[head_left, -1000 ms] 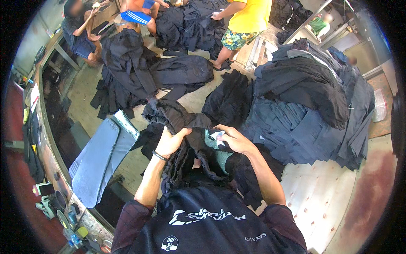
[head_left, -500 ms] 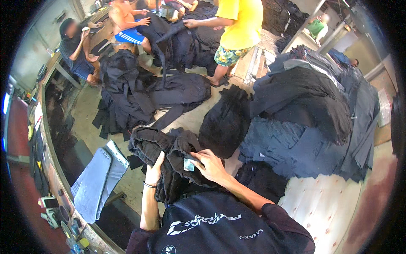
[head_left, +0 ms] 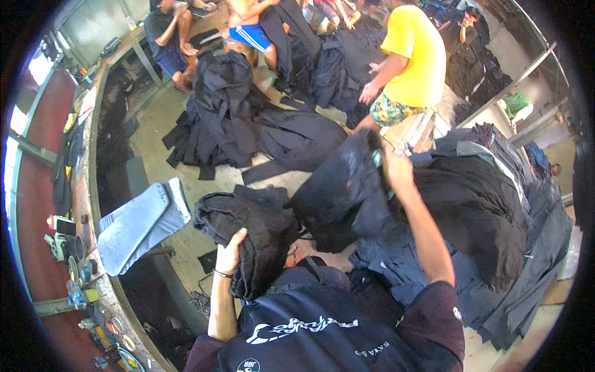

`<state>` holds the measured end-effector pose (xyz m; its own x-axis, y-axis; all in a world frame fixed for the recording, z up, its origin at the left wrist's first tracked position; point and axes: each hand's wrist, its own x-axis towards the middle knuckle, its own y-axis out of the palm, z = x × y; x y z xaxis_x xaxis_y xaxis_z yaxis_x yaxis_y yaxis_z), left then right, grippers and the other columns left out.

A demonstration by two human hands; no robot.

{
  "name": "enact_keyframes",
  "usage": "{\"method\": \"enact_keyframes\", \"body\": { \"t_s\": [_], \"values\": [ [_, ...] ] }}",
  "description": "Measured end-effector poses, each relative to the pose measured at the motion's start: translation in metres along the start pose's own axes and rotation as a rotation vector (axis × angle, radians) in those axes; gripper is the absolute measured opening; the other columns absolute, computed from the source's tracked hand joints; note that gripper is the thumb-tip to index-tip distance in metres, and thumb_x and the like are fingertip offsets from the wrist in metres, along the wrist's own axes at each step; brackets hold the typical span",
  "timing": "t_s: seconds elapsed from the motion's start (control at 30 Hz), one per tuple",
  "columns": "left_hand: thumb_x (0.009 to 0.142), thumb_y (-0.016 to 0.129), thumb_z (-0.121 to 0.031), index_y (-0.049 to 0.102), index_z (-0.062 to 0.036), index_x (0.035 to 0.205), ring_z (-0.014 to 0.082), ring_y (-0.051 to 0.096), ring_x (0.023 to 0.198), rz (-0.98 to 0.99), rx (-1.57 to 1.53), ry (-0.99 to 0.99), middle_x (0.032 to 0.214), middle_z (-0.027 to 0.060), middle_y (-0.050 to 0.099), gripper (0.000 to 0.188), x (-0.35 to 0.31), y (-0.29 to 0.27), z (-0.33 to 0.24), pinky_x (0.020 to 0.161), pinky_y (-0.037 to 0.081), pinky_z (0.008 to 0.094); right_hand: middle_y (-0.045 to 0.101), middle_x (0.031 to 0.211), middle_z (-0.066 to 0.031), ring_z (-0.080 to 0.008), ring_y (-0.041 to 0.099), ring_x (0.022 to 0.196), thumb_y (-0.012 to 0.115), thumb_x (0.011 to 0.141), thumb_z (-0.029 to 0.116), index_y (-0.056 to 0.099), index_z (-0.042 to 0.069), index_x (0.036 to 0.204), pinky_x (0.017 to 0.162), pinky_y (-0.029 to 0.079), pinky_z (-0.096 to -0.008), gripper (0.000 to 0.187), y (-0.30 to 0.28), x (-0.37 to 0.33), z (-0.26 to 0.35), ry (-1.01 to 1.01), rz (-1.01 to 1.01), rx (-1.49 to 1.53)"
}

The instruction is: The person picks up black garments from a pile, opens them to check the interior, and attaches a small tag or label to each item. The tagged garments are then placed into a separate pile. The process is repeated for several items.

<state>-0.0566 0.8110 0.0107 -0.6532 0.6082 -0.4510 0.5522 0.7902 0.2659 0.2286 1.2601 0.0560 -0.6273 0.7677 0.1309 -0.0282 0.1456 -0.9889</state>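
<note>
Head view, left hand (head_left: 230, 253) gripping black garments (head_left: 263, 239)

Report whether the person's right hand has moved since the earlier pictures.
Yes. Judged against the blue-grey padded board, the right hand has moved farther right and higher in the view.

The pale floor (head_left: 149, 146) is being bordered by a long worktop (head_left: 90, 167); reddish panels (head_left: 52, 186) are being edged by bright light (head_left: 40, 67).
</note>
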Motion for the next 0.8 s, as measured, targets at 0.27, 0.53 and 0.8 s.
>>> {"method": "enact_keyframes", "body": {
  "t_s": [0.27,0.53,0.8],
  "values": [
    [0.092,0.08,-0.022,0.06,0.0031,0.139,0.0257,0.064,0.119,-0.14,0.016,0.055,0.134,0.0119,0.066,0.057,-0.016,-0.014,0.015,0.106,0.05,0.0391,0.072,0.087,-0.0237,-0.0424,0.072,0.078,0.051,0.108,0.042,0.057,0.022,0.147,0.067,0.057,-0.0546,0.044,-0.136,0.075,-0.07,-0.048,-0.056,-0.245],
    [0.092,0.08,-0.021,0.059,0.0017,0.141,0.0256,0.06,0.125,-0.163,0.072,0.085,0.139,0.0118,0.063,0.058,-0.028,-0.018,0.018,0.111,0.046,0.0401,0.072,0.091,-0.0199,-0.0401,0.076,0.079,0.058,0.098,0.026,0.06,0.017,0.13,0.065,0.06,-0.0521,0.034,0.09,-0.027,0.042,-0.212,0.245,-0.186],
    [0.092,0.081,-0.019,0.057,0.0017,0.143,0.0265,0.061,0.125,-0.155,0.089,0.023,0.141,0.0128,0.063,0.061,-0.036,-0.043,0.007,0.11,0.047,0.0396,0.071,0.123,-0.0283,-0.0353,0.072,0.112,0.061,0.102,0.044,0.069,0.001,0.127,0.088,0.057,-0.0497,0.05,0.207,-0.2,0.273,-0.114,0.966,0.767]
  ]
}}
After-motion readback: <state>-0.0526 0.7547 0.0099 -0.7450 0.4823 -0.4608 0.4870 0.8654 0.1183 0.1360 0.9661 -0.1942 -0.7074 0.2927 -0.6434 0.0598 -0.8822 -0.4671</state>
